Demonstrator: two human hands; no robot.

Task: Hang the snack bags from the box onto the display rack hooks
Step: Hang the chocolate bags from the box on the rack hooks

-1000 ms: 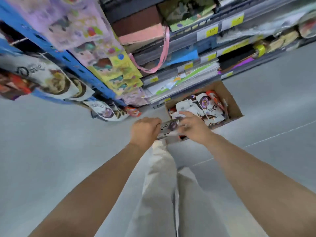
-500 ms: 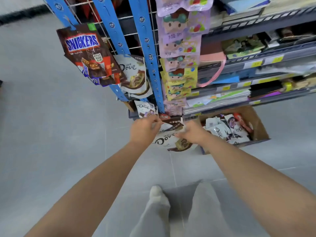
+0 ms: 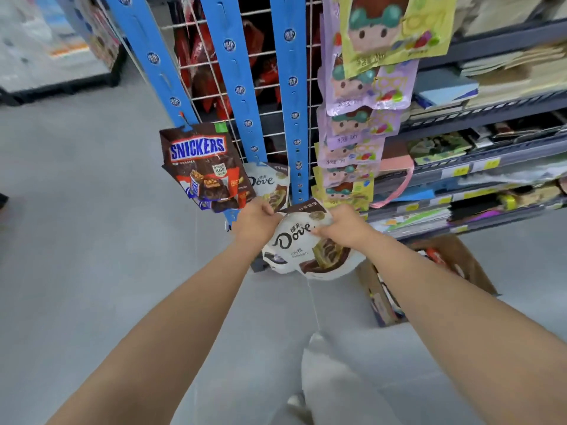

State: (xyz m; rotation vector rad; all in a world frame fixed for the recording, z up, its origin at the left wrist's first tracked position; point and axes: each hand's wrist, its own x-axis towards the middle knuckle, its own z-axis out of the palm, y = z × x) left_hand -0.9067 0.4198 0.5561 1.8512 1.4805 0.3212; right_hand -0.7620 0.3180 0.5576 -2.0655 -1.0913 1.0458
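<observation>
I see bare forearms [image 3: 171, 317], pale off-white trousers [image 3: 334, 384] below-left of the cardboard box [image 3: 472, 271], whitish shoe toe [image 3: 296, 404] lower still.

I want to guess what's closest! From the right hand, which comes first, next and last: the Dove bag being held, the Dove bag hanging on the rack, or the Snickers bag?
1. Held Dove bag: gripped in the right hand itself.
2. Hanging Dove bag: up and left, on the rack.
3. Snickers bag: farthest left, beyond the hanging one.
</observation>
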